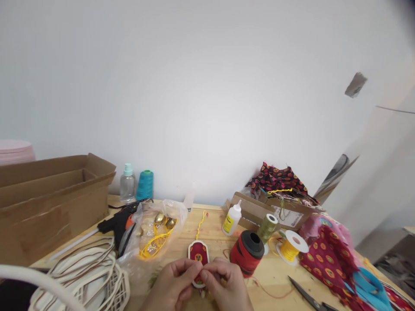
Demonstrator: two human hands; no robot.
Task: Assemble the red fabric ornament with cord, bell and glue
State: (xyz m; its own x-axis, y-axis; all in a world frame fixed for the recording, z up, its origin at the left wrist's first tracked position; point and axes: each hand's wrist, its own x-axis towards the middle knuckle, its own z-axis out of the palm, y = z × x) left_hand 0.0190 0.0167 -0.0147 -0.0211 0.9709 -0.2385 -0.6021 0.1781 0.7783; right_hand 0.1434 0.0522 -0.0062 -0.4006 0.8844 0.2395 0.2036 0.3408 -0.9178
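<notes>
My left hand (173, 286) and my right hand (224, 285) meet at the lower middle of the wooden table (214, 231). Both pinch the near end of a small red ornament with a white rim (198, 254), which lies flat on the table. A yellow cord (200, 224) runs from its far end toward the wall. The fingers of both hands are closed on the ornament's lower edge, and what lies under them is hidden.
A red and black thread spool (248, 252), an olive spool (267, 227), a yellow spool (291, 247) and a glue bottle (232, 218) stand right of the hands. Scissors (308, 296) lie at the front right beside patterned fabric (327, 259). A glue gun (118, 223), a plastic bag (155, 233) and a cardboard box (52, 203) are on the left.
</notes>
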